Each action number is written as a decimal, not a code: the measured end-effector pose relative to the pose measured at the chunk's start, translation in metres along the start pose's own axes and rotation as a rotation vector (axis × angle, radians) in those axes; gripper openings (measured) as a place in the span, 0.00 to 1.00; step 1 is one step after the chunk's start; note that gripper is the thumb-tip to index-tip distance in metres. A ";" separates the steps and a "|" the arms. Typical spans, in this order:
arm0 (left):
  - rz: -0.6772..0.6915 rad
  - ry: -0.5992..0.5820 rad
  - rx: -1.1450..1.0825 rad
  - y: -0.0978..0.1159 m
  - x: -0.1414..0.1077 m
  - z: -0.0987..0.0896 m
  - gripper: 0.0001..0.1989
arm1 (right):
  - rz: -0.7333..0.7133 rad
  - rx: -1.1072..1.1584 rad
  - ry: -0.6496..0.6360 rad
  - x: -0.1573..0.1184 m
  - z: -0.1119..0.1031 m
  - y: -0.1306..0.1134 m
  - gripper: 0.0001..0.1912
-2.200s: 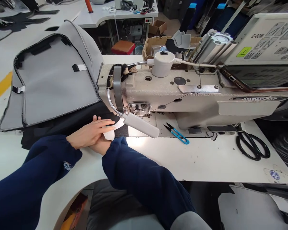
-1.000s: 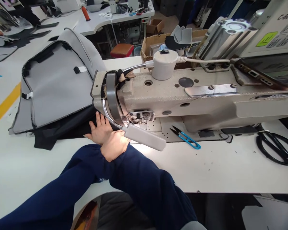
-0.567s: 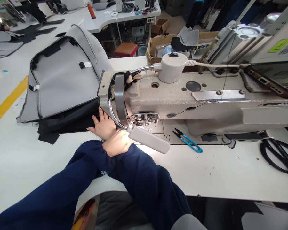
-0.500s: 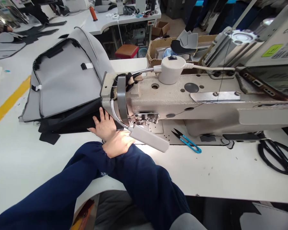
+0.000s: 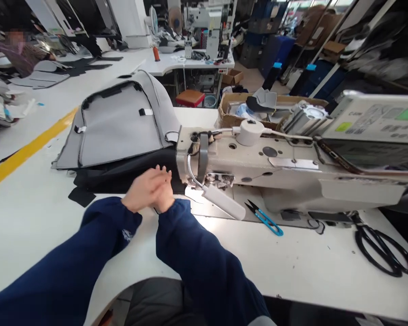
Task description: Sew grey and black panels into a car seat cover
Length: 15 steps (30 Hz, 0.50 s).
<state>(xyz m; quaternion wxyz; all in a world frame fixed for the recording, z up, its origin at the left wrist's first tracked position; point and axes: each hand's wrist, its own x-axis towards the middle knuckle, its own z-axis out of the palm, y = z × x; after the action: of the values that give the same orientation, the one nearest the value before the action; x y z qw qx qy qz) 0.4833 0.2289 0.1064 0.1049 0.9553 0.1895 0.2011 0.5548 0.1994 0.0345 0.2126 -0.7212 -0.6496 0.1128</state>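
Note:
My left hand (image 5: 141,192) lies across the back of my right hand (image 5: 165,195), its fingers stretched out and slightly blurred. The right hand's fingertips point away from me, apart, at the near edge of black fabric (image 5: 122,174); whether they touch it I cannot tell. That fabric belongs to or lies under a grey padded cover piece (image 5: 119,131) with black edging and small white tabs. To the right of the hands stands a sewing machine (image 5: 221,149), with a lit lamp (image 5: 224,202) near its needle area. The needle itself is hidden.
Blue thread snips (image 5: 265,219) lie on the machine bed's front edge, and black-handled scissors (image 5: 384,251) farther right. A phone (image 5: 336,156) rests on the machine. Behind stand a cardboard box (image 5: 224,108) and a red-brown stool (image 5: 189,98). Another person (image 5: 20,54) sits far left.
The view has tilted up. My right hand, earlier spread flat on the black fabric, has drawn back toward the right; my left hand has slid from the right wrist onto the hand.

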 end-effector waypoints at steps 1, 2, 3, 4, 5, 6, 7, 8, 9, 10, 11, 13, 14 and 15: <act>-0.059 0.050 0.072 -0.021 0.006 -0.012 0.18 | -0.019 -0.012 0.014 -0.001 -0.001 0.000 0.35; -0.125 0.081 0.154 -0.044 0.012 -0.023 0.20 | -0.036 -0.029 0.022 -0.002 -0.002 0.000 0.36; -0.201 0.097 0.250 -0.066 0.018 -0.034 0.22 | -0.046 -0.044 0.023 -0.002 -0.003 0.000 0.37; -0.277 0.083 0.348 -0.088 0.024 -0.043 0.25 | -0.051 -0.057 0.016 -0.001 -0.003 0.000 0.38; -0.344 0.030 0.431 -0.109 0.028 -0.049 0.29 | -0.054 -0.071 0.003 0.000 -0.003 0.000 0.38; -0.403 -0.059 0.486 -0.128 0.030 -0.051 0.33 | -0.059 -0.086 -0.014 0.001 -0.003 0.000 0.38; -0.469 -0.166 0.516 -0.144 0.030 -0.051 0.36 | -0.064 -0.101 -0.029 0.001 -0.003 -0.001 0.38; -0.535 -0.268 0.524 -0.159 0.029 -0.047 0.38 | -0.070 -0.114 -0.041 0.002 -0.002 -0.001 0.37; -0.597 -0.348 0.517 -0.171 0.027 -0.040 0.39 | -0.077 -0.126 -0.050 0.001 -0.002 -0.002 0.37; -0.651 -0.393 0.505 -0.180 0.024 -0.033 0.37 | -0.085 -0.133 -0.057 0.000 -0.002 -0.002 0.37; -0.691 -0.400 0.496 -0.188 0.020 -0.025 0.35 | -0.096 -0.138 -0.063 -0.001 -0.002 -0.002 0.37; -0.712 -0.356 0.497 -0.200 0.011 -0.012 0.31 | -0.123 -0.138 -0.071 -0.007 -0.003 -0.002 0.37; -0.708 -0.331 0.502 -0.204 0.006 -0.009 0.30 | -0.142 -0.134 -0.076 -0.011 -0.005 -0.003 0.36; -0.707 -0.311 0.507 -0.207 0.001 -0.008 0.30 | -0.165 -0.128 -0.085 -0.016 -0.007 -0.004 0.35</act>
<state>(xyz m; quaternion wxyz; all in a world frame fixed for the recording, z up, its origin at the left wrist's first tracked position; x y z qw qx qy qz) 0.4142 0.4176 0.0563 -0.0425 0.8464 0.5290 -0.0455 0.5520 0.1828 0.0405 0.1471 -0.6719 -0.7210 0.0837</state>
